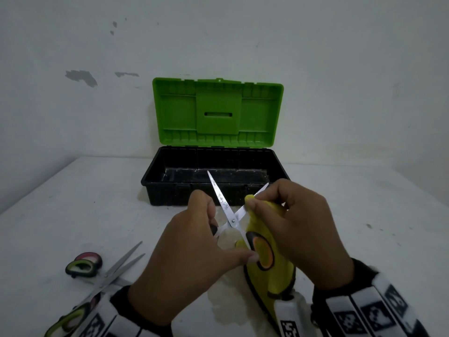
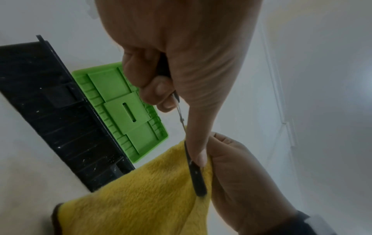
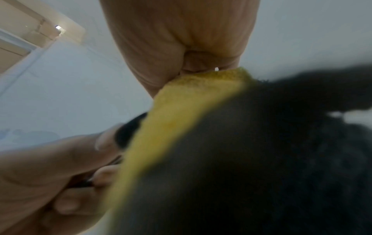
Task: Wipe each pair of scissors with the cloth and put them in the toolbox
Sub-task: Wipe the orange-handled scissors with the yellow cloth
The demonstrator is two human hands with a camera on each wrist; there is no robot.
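Note:
A pair of scissors (image 1: 232, 221) with orange-and-black handles is held in the air in front of the toolbox, blades spread wide. My left hand (image 1: 194, 239) grips its handles, thumb pressed on the orange handle loop (image 1: 263, 251). My right hand (image 1: 291, 215) pinches a yellow cloth (image 1: 269, 271) around the right blade near its tip. The left blade (image 1: 218, 193) is bare and spotted. In the left wrist view the left hand (image 2: 181, 63) holds the black handle (image 2: 196, 178) against the cloth (image 2: 130, 198). The right wrist view shows the right hand (image 3: 177, 47) clamping the cloth (image 3: 181, 111).
The toolbox (image 1: 170, 186) stands at the back of the white table, black tray bare, green lid (image 1: 218, 110) upright against the wall. Two more pairs of scissors (image 1: 116, 271) with green and pink handles (image 1: 81, 267) lie crossed at the front left.

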